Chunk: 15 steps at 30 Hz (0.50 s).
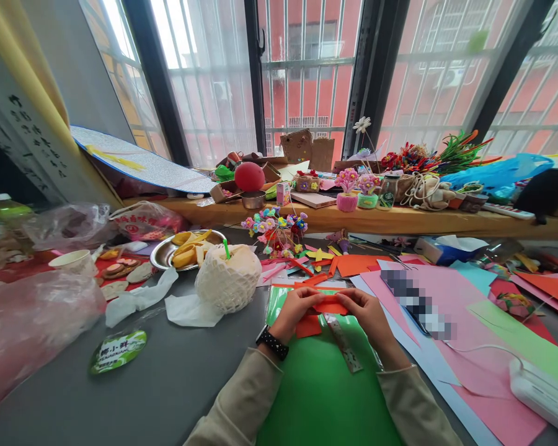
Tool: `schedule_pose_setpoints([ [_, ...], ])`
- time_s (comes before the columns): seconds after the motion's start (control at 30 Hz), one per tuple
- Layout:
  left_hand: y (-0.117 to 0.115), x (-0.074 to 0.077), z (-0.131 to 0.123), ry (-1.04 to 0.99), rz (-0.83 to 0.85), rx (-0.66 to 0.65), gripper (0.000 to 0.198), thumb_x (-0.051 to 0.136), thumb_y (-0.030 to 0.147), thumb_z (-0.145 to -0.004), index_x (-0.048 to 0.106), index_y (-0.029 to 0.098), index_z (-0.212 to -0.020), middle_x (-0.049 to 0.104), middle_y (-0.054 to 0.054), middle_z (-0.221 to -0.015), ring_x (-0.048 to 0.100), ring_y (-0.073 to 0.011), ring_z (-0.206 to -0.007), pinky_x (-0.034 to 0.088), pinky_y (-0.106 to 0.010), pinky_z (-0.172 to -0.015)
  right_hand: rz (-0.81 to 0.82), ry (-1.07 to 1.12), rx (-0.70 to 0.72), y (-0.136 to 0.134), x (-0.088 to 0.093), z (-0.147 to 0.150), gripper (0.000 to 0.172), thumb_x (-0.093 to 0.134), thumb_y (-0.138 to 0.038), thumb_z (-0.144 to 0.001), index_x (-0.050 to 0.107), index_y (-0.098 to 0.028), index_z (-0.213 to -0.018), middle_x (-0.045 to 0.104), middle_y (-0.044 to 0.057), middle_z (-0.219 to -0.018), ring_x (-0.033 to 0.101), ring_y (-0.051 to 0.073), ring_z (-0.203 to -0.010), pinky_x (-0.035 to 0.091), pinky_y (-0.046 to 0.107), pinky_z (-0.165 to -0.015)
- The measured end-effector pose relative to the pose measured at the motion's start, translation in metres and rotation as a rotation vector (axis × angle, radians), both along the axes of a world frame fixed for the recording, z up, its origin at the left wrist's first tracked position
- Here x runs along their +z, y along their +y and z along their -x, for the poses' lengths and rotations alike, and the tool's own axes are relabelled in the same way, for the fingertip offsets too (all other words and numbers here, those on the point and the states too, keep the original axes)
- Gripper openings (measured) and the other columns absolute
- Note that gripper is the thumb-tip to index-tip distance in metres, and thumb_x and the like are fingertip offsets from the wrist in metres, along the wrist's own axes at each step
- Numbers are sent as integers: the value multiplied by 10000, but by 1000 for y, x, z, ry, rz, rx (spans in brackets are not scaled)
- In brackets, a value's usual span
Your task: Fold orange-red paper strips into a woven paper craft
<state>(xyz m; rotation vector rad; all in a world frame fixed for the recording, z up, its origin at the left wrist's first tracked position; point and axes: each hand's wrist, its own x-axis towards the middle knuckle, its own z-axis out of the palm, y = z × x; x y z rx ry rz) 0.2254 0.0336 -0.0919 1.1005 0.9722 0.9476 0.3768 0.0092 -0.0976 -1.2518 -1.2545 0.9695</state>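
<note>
Between my two hands a small strip of orange-red paper is held up by its ends. My left hand, with a dark watch on its wrist, pinches the left end. My right hand pinches the right end. Under them lies a shiny green mat. A patterned ruler rests slanted on this mat, its upper end near the held paper. Beside the ruler, close to my left hand, sits another orange-red paper piece.
A netted coconut with a green straw and a metal bowl of banana peels stand left. Pink paper, a pixelated phone-like object and a white device lie right. Pipe-cleaner flowers and paper scraps fill the back.
</note>
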Motion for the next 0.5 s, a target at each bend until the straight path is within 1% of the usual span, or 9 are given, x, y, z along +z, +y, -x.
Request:
schedule_pose_setpoints([
  [0.1, 0, -2, -1, 39, -47, -8, 243, 628, 324, -527, 580, 125, -658, 543, 3, -616, 473, -72, -520, 373, -187, -501, -1, -17, 6, 1, -2, -1, 266, 575, -386, -599, 602, -144, -707, 609, 28, -641, 519, 134, -555, 393, 231, -495],
  [0.27, 2, -4, -1, 148, -194, -31, 279, 600, 357, -552, 609, 118, -696, 575, -27, -655, 480, -93, -564, 366, -194, -518, 8, -16, 14, 0, 1, -1, 265, 578, -378, -594, 599, -141, -710, 609, 32, -664, 524, 137, -589, 398, 229, -527],
  [0.37, 2, -4, -1, 186, -227, -42, 299, 588, 376, -558, 611, 114, -702, 581, -30, -650, 484, -101, -565, 370, -204, -523, 23, -13, 3, -1, 4, 1, 268, 583, -385, -579, 602, -140, -685, 597, 17, -631, 510, 126, -565, 383, 213, -498],
  [0.5, 3, -5, 0, 206, -228, -55, 320, 582, 390, -560, 613, 110, -713, 586, -31, -651, 485, -103, -561, 371, -209, -524, 77, -8, 22, -1, 4, 2, 293, 559, -408, -590, 609, -132, -673, 568, 3, -570, 478, 107, -503, 365, 200, -444],
])
